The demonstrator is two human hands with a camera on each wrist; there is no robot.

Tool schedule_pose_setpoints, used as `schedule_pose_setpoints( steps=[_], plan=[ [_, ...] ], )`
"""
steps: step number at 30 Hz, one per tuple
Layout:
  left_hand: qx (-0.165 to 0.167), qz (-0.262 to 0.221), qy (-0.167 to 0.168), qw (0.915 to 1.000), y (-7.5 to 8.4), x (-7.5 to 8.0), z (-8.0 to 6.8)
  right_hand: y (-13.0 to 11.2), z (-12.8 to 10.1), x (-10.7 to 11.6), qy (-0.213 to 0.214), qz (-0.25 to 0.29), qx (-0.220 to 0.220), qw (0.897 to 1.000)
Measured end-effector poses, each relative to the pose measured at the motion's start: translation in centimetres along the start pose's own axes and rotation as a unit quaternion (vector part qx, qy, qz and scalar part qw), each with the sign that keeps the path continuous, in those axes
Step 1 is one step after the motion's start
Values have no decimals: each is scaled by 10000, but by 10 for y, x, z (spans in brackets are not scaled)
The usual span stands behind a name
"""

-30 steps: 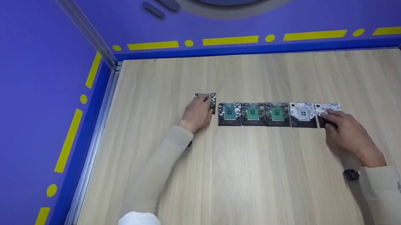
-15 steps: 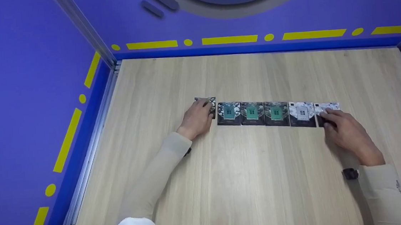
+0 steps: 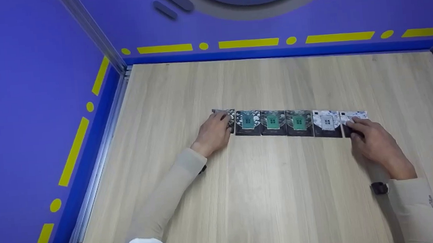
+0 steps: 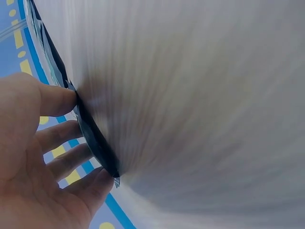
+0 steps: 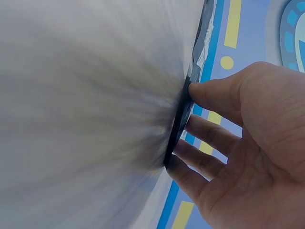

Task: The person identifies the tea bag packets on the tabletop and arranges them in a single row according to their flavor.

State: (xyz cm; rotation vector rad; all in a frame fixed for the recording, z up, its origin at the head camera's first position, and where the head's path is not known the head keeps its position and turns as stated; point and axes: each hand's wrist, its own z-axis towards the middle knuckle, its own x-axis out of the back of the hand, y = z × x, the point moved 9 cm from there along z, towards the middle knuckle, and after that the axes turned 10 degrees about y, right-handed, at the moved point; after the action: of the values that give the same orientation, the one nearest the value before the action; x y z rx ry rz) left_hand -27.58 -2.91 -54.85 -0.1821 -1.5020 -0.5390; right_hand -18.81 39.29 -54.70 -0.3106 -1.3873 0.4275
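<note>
— Pale wood grain is all the head view gives you of the tabletop (image 3: pixel 276 194), and on it a row of six square packets runs side by side. Your left hand (image 3: pixel 214 131) covers most of the leftmost packet (image 3: pixel 228 115); your right hand (image 3: pixel 373 144) lies on the rightmost packet (image 3: pixel 354 117). What do your wrist cameras add?

— From above you only see the backs of your hands. The left wrist view looks along the tabletop (image 4: pixel 200 109) and shows the leftmost packet (image 4: pixel 93 133) edge-on, a thin dark strip lying flat, with your left hand (image 4: pixel 33 162) against it.

— How do your fingers sit there?

— Your fingers (image 4: pixel 57 100) are nearly straight and spread; their tips press the packet's face, and the thumb tip meets its near corner. Nothing is curled round it.

— And the right side?

— The right wrist view shows the same edge-on strip, the rightmost packet (image 5: pixel 181 119), with your right hand (image 5: pixel 248 143) beside it. Your fingers (image 5: pixel 214 93) are extended and fanned, tips touching the packet; no pinch shows.

— What lies between?

— Three green-centred packets (image 3: pixel 273 123) and one white-patterned packet (image 3: pixel 327 123), touching edge to edge, with both end packets in line with them.
</note>
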Motion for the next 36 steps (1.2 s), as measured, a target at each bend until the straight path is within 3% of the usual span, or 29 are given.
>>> schedule_pose_setpoints(
  steps=[10,19,36],
  plan=[
    [11,-113,-16,9999,1,0,-5,1,-2,-1,-48,6,-46,10000],
    [-105,49,168,9998,0,2,-3,0,-1,-1,-117,-49,-29,9999],
    [4,-48,392,9992,-3,10,-1,-4,-2,4,167,-148,-102,9997]
  ],
)
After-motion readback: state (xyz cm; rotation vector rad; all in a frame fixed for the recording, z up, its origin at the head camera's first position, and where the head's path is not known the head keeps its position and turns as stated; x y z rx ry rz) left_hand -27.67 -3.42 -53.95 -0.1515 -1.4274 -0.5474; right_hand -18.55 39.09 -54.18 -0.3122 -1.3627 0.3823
